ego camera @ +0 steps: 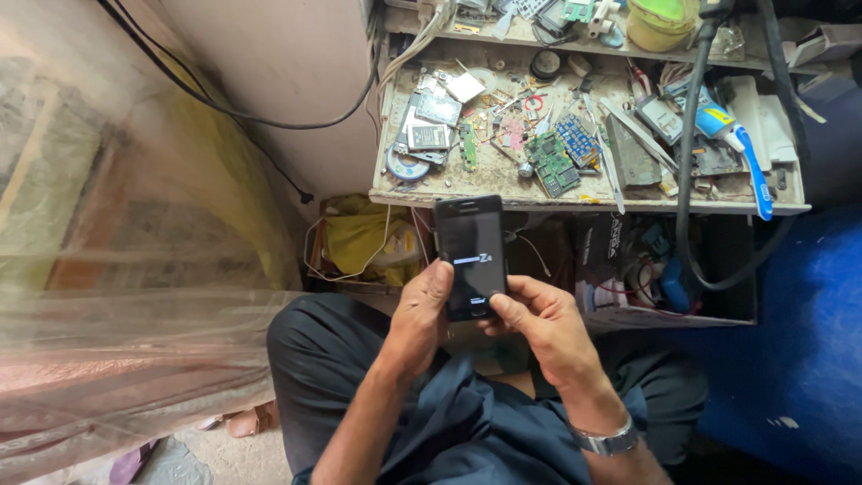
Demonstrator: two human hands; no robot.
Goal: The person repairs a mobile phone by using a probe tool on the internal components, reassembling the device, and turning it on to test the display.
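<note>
A black smartphone (470, 247) with a lit dark screen is held upright over my lap. My left hand (420, 314) grips its lower left edge, thumb along the side. My right hand (539, 319) cups the lower right corner, with the thumb pressing on the bottom of the screen. A metal watch (608, 441) sits on my right wrist. I sit with knees bent in dark trousers (323, 359).
A cluttered workbench (575, 203) ahead carries circuit boards (552, 163), phone parts, tweezers and a blue-handled tool (745, 153). A thick black cable (687, 153) hangs across it. Below are boxes with yellow cloth (355, 238) and wires. Plastic sheeting (117, 269) covers the left; a blue surface (799, 341) lies right.
</note>
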